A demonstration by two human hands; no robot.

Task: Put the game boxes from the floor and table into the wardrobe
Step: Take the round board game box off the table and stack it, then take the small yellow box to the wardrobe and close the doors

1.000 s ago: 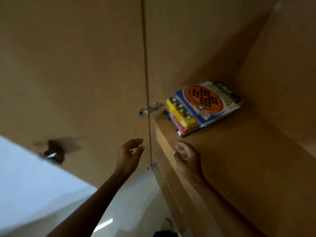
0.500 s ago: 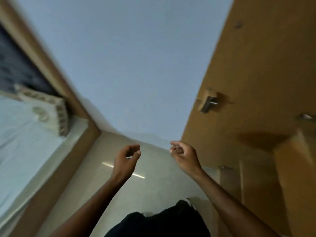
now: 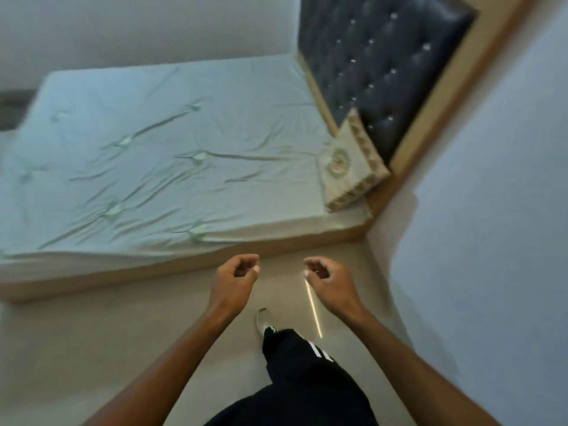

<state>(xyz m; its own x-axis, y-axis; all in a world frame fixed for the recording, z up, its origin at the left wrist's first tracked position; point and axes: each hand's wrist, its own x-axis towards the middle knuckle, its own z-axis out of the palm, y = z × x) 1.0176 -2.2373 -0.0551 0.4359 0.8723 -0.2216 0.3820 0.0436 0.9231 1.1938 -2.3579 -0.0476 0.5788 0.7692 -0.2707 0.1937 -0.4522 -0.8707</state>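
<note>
We saw both hands raised in front of the body above the floor, side by side and apart, touching nothing. The left hand had its fingers loosely curled toward the palm, with the thumb close to the fingertips, and it held nothing. The right hand mirrored it, with fingers loosely curled and the thumb near the forefinger, and it also held nothing. Both forearms were bare.

We could not tell from this view where the game boxes lay.

Below the hands we saw a leg in black trousers with white stripes, stretched forward, with a pale shoe on the floor at its end. A thin bright streak of reflected light ran along the floor just beside the shoe, beneath the right hand.

Beyond the hands stood a low bed. A wrinkled pale green sheet covered its mattress, which sat on a light wooden frame. The near edge of the frame ran just past the left hand. At the head-end corner of the bed nearest the wall, a beige cushion with a round emblem leaned against the dark tufted headboard. The headboard was bordered in light wood. The pale bluish wall filled the right side.
</note>
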